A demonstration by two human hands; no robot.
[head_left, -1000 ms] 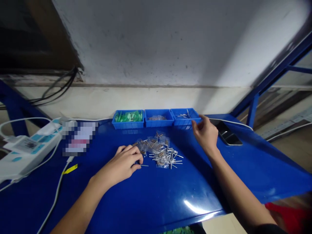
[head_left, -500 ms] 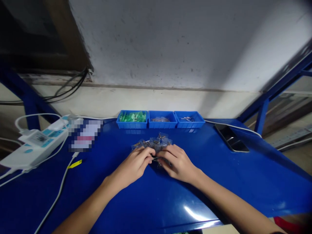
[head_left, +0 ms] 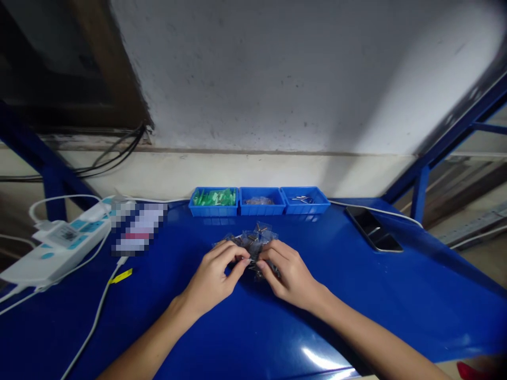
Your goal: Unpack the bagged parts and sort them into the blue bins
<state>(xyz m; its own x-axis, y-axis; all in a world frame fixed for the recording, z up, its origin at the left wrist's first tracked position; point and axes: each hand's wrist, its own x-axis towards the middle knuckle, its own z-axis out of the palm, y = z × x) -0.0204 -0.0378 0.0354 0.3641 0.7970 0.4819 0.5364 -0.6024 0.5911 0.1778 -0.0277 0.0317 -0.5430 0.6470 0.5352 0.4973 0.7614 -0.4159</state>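
Observation:
A heap of small clear plastic bags (head_left: 259, 230) with metal pieces like screws inside lies on the blue table. At its near edge my left hand (head_left: 216, 272) pinches with thumb and forefinger at what looks like one small clear bag. Across a narrow gap, my right hand (head_left: 291, 272) is closed in a similar pinch on the same bag, its other fingers curled over the heap. The fingers and the heap behind hide most of what is held.
Three blue bins stand along the wall: one with green packets (head_left: 214, 198), one with small clear packets (head_left: 259, 201), one with metal rods (head_left: 303, 199). A white power strip (head_left: 55, 258) and cables lie left, a dark phone (head_left: 374, 229) right.
My fingertips have drawn slightly apart, and my left thumb and forefinger now form a rounder pinch. The whole view has shifted a little, so the table sits lower.

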